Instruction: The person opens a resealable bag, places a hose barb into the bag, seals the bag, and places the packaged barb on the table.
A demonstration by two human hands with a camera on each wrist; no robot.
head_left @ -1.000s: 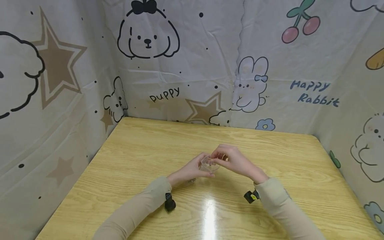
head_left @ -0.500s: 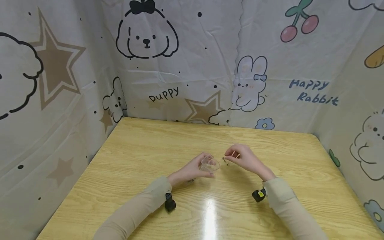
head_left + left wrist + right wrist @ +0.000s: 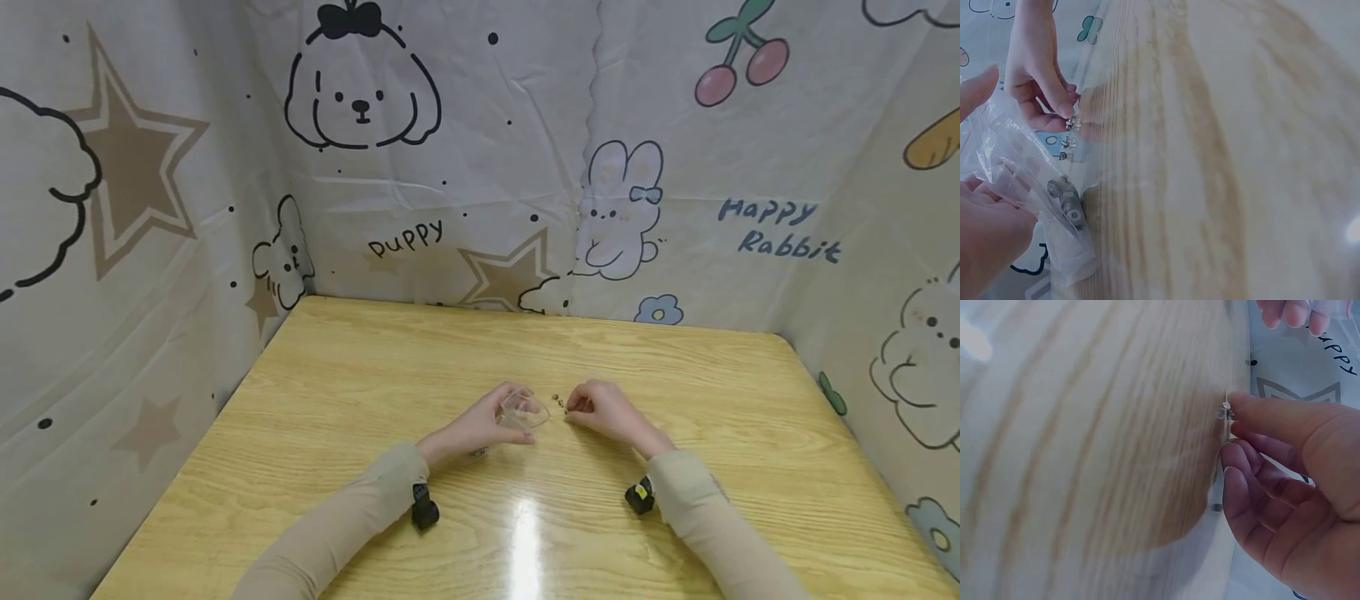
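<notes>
My left hand (image 3: 483,421) holds a clear plastic bag (image 3: 534,410) by its mouth, which is spread wide between thumb and fingers. In the left wrist view, grey metal parts (image 3: 1070,205), one with a round hole, lie in the bag's lower end, close to the table. To the right of the bag, my right hand (image 3: 609,408) is down near the tabletop, thumb and forefinger pinching a small silvery metal piece (image 3: 1225,411). Similar small metal pieces (image 3: 557,400) lie in a short row between this hand and the bag.
A wood-grain table (image 3: 375,358) lies beneath both hands, with a bright light reflection near its front. Printed cloth (image 3: 480,167) hangs around the back and sides. Each wrist wears a small black camera (image 3: 425,508).
My right hand has come out of the bag's mouth, moved right, then lowered to the row of small metal pieces. The left hand has kept the bag in place.
</notes>
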